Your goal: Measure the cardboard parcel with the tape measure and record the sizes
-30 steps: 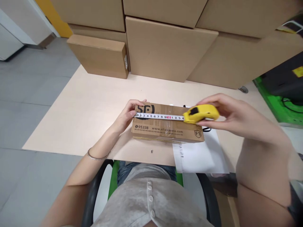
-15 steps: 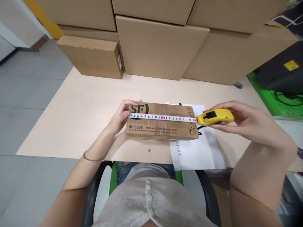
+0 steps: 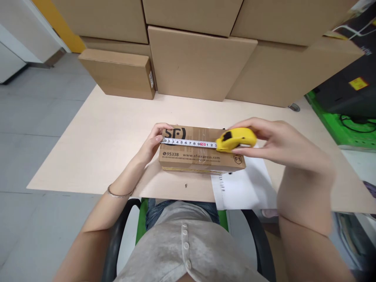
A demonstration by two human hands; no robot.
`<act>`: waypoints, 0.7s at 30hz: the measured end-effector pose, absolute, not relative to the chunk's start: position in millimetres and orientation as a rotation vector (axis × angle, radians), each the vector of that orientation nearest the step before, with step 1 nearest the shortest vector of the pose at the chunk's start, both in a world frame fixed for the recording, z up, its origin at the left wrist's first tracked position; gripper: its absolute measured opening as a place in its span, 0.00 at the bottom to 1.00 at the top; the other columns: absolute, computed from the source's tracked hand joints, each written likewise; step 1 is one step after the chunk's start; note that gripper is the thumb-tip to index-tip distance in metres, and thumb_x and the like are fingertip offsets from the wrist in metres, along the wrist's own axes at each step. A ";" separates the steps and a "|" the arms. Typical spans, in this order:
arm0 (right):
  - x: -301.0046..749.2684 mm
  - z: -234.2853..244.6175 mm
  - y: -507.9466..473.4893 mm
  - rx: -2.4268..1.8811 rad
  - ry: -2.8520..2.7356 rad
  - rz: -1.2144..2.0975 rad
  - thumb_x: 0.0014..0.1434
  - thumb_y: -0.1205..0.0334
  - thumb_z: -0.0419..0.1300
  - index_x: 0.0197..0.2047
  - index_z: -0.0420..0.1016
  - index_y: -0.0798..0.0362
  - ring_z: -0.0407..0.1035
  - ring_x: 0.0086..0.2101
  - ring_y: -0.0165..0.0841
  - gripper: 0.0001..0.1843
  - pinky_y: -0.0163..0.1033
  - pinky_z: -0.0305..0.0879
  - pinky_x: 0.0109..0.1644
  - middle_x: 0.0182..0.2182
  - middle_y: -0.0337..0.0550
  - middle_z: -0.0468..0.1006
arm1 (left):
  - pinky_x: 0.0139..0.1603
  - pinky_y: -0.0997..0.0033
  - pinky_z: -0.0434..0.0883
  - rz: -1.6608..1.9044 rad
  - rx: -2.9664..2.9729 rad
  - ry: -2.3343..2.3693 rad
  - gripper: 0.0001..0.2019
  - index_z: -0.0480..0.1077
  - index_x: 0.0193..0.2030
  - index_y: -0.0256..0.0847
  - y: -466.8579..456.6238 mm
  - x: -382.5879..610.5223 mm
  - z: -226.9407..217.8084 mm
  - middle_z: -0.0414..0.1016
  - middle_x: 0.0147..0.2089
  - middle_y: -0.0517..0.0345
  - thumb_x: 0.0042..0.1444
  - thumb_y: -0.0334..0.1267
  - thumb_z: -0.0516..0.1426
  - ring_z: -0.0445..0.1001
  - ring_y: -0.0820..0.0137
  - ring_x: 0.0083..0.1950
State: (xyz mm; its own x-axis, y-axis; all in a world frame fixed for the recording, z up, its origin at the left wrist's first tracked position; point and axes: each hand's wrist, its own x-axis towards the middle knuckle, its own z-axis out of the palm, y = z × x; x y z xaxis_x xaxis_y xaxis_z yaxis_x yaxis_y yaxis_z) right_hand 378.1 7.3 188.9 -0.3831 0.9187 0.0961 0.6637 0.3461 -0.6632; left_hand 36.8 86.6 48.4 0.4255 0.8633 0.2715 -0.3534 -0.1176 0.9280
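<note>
A flat brown cardboard box (image 3: 202,158) printed with "SF" and "95338" lies on the pale table (image 3: 111,137) in front of me. My left hand (image 3: 152,143) pinches the end of the white tape blade (image 3: 190,143) against the box's left edge. A yellow tape measure (image 3: 236,139) sits in my right hand (image 3: 273,145), fingers wrapped round its case, over the right part of the box top. The blade stretches across the top and reads a little past 10.
Large cardboard boxes (image 3: 199,62) are stacked along the table's far edge, a smaller one (image 3: 117,74) at the left. A white sheet (image 3: 243,184) lies under the box's right end. Green equipment (image 3: 340,121) stands at the right. My chair's black armrests show below.
Between the earlier frames the yellow case went right, past the box's right end; since then it has come back left over the top and the blade has shortened. My left hand stays at the left edge.
</note>
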 end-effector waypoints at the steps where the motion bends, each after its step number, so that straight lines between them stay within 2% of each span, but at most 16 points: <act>1: 364.7 189.8 12.9 -1.335 -2.197 0.730 0.60 0.46 0.71 0.53 0.80 0.44 0.79 0.41 0.41 0.21 0.45 0.77 0.45 0.45 0.43 0.85 | 0.61 0.52 0.71 1.123 1.316 0.520 0.21 0.74 0.48 0.49 86.7 36.6 48.3 0.82 0.54 0.56 0.56 0.59 0.64 0.78 0.56 0.58; 6: 318.9 191.8 23.9 -1.199 -2.225 0.745 0.62 0.49 0.69 0.57 0.77 0.45 0.79 0.43 0.41 0.22 0.45 0.77 0.45 0.50 0.43 0.84 | 0.65 0.50 0.69 1.238 1.465 0.628 0.27 0.77 0.51 0.48 81.8 25.2 46.9 0.80 0.54 0.51 0.65 0.67 0.52 0.76 0.55 0.60; 9: 320.9 189.0 18.6 -1.220 -2.110 0.756 0.63 0.48 0.69 0.58 0.75 0.45 0.79 0.46 0.42 0.23 0.45 0.76 0.46 0.52 0.43 0.83 | 0.63 0.54 0.70 1.348 1.745 0.696 0.23 0.77 0.56 0.48 72.2 9.6 47.2 0.79 0.55 0.50 0.66 0.61 0.57 0.76 0.56 0.58; 12: 332.1 176.2 20.7 -1.253 -1.981 0.768 0.61 0.49 0.71 0.58 0.75 0.44 0.78 0.49 0.43 0.24 0.48 0.76 0.52 0.54 0.44 0.81 | 0.52 0.58 0.74 1.407 2.116 0.680 0.24 0.74 0.63 0.49 54.2 -1.6 53.2 0.78 0.52 0.48 0.64 0.54 0.62 0.77 0.58 0.52; 15: 336.5 157.8 34.8 -1.250 -1.846 0.819 0.59 0.48 0.72 0.57 0.74 0.44 0.79 0.48 0.43 0.25 0.49 0.77 0.53 0.53 0.44 0.82 | 0.36 0.62 0.72 1.452 2.410 0.582 0.29 0.74 0.66 0.49 30.7 0.9 64.7 0.76 0.41 0.52 0.61 0.56 0.63 0.75 0.62 0.38; 17: 333.8 148.7 45.7 -1.230 -1.774 0.864 0.57 0.48 0.72 0.55 0.74 0.44 0.79 0.48 0.42 0.25 0.48 0.77 0.53 0.52 0.43 0.83 | 0.31 0.63 0.70 1.413 2.501 0.395 0.29 0.73 0.67 0.47 18.1 9.0 72.5 0.74 0.35 0.55 0.62 0.55 0.62 0.73 0.63 0.33; 19: 329.0 144.9 54.0 -1.204 -1.741 0.901 0.55 0.49 0.73 0.54 0.75 0.44 0.79 0.49 0.42 0.25 0.49 0.77 0.55 0.52 0.43 0.83 | 0.32 0.63 0.71 1.356 2.425 0.249 0.25 0.73 0.66 0.48 15.1 19.6 77.2 0.74 0.33 0.56 0.65 0.50 0.60 0.73 0.64 0.32; 21: 324.0 145.4 59.2 -1.168 -1.735 0.928 0.53 0.50 0.74 0.53 0.77 0.45 0.79 0.51 0.43 0.26 0.51 0.76 0.57 0.53 0.43 0.83 | 0.41 0.61 0.75 1.369 2.218 0.313 0.21 0.75 0.64 0.53 26.1 31.5 76.9 0.78 0.40 0.54 0.65 0.47 0.60 0.77 0.62 0.40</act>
State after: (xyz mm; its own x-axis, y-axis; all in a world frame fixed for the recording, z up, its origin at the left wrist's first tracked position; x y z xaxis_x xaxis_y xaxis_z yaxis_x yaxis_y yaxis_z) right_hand 324.0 59.2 145.4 -0.2249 0.9472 0.2284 0.3360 0.2954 -0.8943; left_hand 31.5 26.1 76.9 0.4651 0.4460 0.7647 -0.0694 -0.8428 0.5337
